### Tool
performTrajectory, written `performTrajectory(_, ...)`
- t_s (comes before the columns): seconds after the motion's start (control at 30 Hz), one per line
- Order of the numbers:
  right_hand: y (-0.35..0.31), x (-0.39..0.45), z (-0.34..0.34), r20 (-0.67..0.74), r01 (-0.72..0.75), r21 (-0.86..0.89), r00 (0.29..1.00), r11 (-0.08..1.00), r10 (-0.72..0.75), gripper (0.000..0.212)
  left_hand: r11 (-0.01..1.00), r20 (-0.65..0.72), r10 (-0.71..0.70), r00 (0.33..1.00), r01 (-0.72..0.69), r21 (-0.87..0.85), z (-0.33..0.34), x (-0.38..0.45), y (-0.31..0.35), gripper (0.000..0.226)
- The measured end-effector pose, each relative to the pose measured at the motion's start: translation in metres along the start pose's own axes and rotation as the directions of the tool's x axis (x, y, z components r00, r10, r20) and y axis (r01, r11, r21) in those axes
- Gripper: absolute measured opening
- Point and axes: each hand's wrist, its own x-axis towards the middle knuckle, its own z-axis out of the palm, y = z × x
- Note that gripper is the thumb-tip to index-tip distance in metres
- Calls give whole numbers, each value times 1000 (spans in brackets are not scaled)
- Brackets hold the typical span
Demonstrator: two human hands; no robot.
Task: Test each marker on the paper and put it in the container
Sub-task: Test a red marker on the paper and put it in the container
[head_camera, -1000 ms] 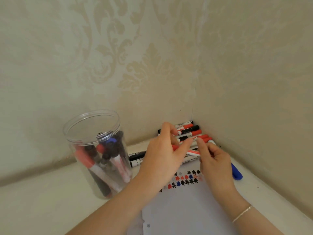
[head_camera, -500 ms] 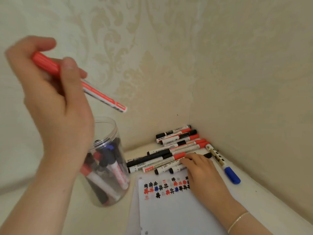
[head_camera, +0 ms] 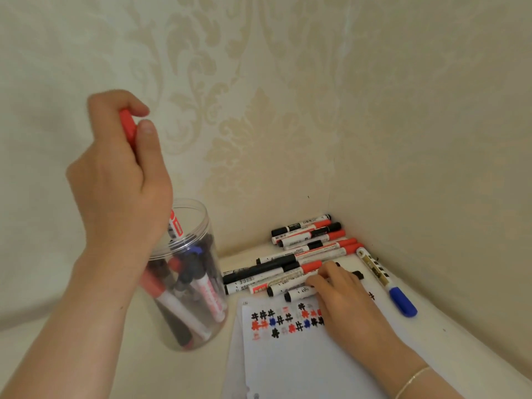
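A pale tabletop point(head_camera: 460, 341) is set into a corner of damask-papered walls point(head_camera: 403, 110). One red marker point(head_camera: 128, 126) is gripped by the left hand point(head_camera: 121, 180), its lower end inside one clear container point(head_camera: 201, 272). Fingers of the right hand point(head_camera: 342, 300) are curled upon loose markers point(head_camera: 302, 254), too overlapped to be counted; one sheet of paper point(head_camera: 293, 367) lies beneath, one blue-capped marker point(head_camera: 385, 280) to its right.

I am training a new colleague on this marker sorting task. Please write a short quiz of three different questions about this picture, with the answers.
1. True or false: the left hand holds a blue marker.
2. Where does the lower end of the red marker point?
A. into the jar
B. at the paper
C. at the wall
3. Fill in: the right hand rests on the ___ of markers.

Key: 1 false; 2 A; 3 row.
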Motion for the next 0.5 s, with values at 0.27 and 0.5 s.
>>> performTrajectory(0.27,0,2,0,-54,96,-14,994,995,-96,55,996,135,22,991,-34,86,-3,3,-4,22)
performTrajectory(0.5,-1,3,0,-97,111,-25,989,993,-113,59,990,182,51,982,-74,122,-2,3,-6,22)
